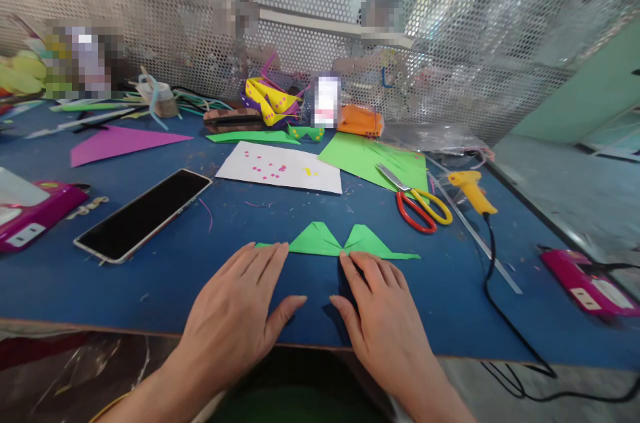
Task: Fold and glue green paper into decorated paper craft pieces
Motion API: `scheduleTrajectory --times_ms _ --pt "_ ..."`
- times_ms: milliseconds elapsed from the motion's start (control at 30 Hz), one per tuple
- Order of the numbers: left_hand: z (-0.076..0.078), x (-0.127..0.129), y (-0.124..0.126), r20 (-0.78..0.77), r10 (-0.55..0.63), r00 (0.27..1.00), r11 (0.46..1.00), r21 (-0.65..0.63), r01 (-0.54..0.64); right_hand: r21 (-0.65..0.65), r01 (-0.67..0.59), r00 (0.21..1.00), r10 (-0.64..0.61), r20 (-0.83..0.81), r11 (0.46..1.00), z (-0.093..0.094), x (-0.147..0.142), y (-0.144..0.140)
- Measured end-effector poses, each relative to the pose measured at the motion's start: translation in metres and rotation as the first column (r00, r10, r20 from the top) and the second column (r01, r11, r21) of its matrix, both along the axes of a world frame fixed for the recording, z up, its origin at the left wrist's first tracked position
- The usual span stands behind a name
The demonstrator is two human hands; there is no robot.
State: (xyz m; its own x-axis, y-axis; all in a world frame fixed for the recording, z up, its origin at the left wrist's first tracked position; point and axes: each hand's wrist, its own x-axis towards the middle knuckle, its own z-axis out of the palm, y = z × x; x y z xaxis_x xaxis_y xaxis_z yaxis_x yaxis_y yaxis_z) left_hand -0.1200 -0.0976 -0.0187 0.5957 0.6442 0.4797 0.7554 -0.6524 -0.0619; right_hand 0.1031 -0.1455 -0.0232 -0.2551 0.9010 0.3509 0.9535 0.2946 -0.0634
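The folded green paper (334,242) lies flat on the blue desk (150,289), near the front edge and directly before the person, with two pointed flaps that meet in the middle and thin tips running out to both sides. It looks very light and thin, stiff only along its creases, so it probably slides easily on the smooth top and bends or tears if it is pulled; I judge the best place to take it is at the folded edges or the centre where the layers are thickest, with a gentle pinch. The left hand (240,316) rests palm down with the fingers spread and flat, its fingertips touching the left tip of the paper; it grasps nothing. The right hand (383,313) is also flat and released, its fingertips at the lower edge of the paper near the centre, thumb pointing inward. Both forearms come in from the bottom. A black phone (143,213) lies to the left, scissors (417,199) and a yellow glue gun (473,189) to the right
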Motion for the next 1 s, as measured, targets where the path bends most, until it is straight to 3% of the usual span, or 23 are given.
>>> scheduleTrajectory --times_ms 500,767,1000 --pt "0.005 0.011 -0.001 -0.092 0.002 0.996 1.0 0.024 0.001 0.003 -0.01 1.0 0.01 0.008 1.0 -0.002 0.001 0.001" --pt "-0.001 0.007 -0.001 -0.08 0.006 0.997 1.0 0.029 -0.004 -0.009 -0.017 1.0 0.016 -0.011 1.0 0.0 0.002 0.0" --pt "0.004 0.01 -0.001 -0.076 -0.009 0.997 0.999 0.04 0.012 -0.009 -0.02 1.0 0.02 -0.01 1.0 -0.002 0.002 0.0"
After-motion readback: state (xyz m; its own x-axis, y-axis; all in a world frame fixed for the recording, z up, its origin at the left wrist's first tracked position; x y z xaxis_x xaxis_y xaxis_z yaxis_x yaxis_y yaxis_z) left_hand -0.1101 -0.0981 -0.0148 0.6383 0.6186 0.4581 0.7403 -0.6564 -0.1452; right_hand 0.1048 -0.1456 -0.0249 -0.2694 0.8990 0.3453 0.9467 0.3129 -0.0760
